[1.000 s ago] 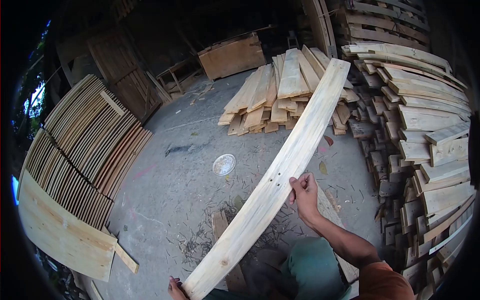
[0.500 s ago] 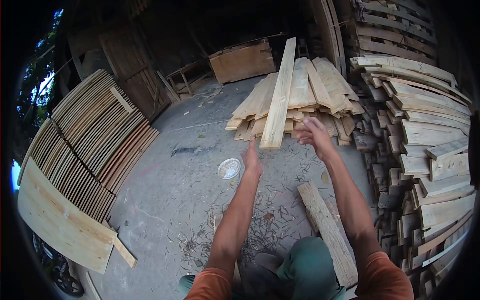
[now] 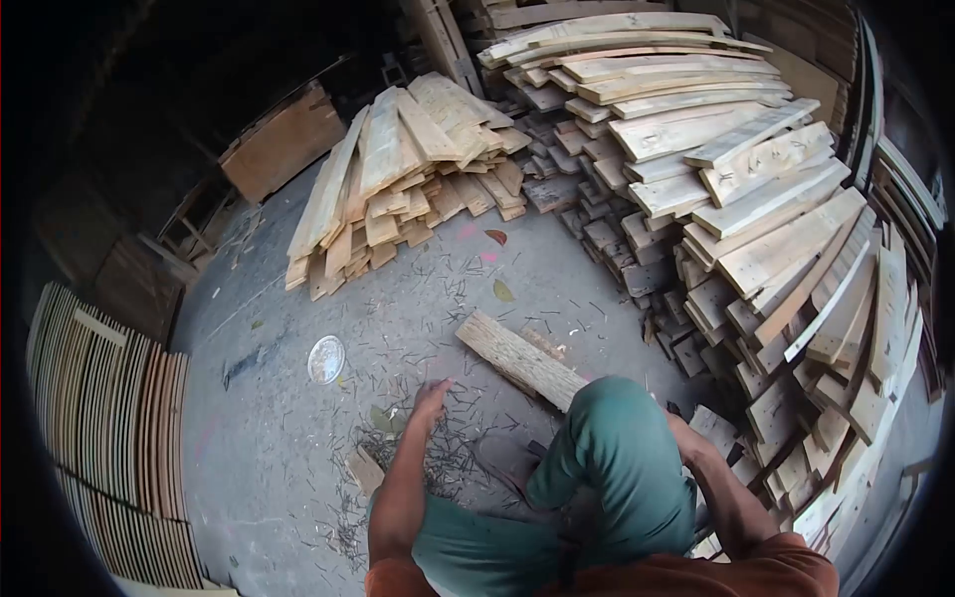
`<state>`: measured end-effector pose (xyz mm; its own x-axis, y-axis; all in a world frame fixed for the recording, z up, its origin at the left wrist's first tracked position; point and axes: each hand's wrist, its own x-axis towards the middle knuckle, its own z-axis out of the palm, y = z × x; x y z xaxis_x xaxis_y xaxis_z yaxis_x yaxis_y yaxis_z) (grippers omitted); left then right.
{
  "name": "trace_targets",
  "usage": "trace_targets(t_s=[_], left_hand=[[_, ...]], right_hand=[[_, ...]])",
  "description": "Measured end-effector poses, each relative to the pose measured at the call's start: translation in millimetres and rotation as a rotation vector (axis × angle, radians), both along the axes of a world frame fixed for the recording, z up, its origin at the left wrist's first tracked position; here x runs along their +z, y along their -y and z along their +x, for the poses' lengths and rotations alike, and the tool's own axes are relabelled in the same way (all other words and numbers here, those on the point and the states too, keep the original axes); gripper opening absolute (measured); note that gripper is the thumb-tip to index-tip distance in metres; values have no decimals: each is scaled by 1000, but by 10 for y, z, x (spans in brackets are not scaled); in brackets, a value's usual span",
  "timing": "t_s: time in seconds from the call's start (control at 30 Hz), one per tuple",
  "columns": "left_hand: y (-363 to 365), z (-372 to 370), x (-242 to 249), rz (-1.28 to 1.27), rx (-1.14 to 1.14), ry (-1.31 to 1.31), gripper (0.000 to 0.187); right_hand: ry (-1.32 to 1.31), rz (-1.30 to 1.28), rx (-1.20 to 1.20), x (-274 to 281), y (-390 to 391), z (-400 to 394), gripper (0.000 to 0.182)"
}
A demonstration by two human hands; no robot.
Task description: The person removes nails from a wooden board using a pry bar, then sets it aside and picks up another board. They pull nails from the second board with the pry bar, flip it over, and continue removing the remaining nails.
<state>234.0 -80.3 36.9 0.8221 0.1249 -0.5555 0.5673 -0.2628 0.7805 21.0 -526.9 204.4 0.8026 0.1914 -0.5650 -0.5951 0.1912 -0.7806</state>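
Observation:
My left hand [image 3: 431,400] hovers over the floor by my left leg, above scattered nails [image 3: 453,438]. One finger stretches out and nothing shows in its grasp. Beside my raised right knee is my right hand [image 3: 681,433]; the knee covers its fingers, so any grip is hidden. A thick, rough wooden block [image 3: 517,353] lies between my legs and the plank pile, its near end behind the knee. Ahead to the left, pale planks [image 3: 383,144] are heaped in a fanned pile.
A large stack of boards [image 3: 686,129] fills the right side, reaching close to my right arm. Slats [image 3: 109,398] stand in a tied row at the left. A round white dish [image 3: 326,359] sits on the concrete floor. A wooden box [image 3: 282,144] stands behind.
The view has swung right. Both hands have drawn back from the plank at the pile, the left toward the nails, the right beside my knee. That plank's end no longer juts out in front.

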Motion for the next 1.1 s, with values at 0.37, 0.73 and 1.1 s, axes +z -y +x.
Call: trace_targets(t_s=[0.37,0.73,1.1], left_hand=[[268,-184,257,114,-265,174,66],[-110,-417,-107,297,-357,122,60],[-842,-852,-268,578,-285,237,63]], right_hand=[[577,-754,-284,-88,161,-135,47],[495,-745,-591,317,1534,381,39],[551,-572,-724,410,2593,2546,45]])
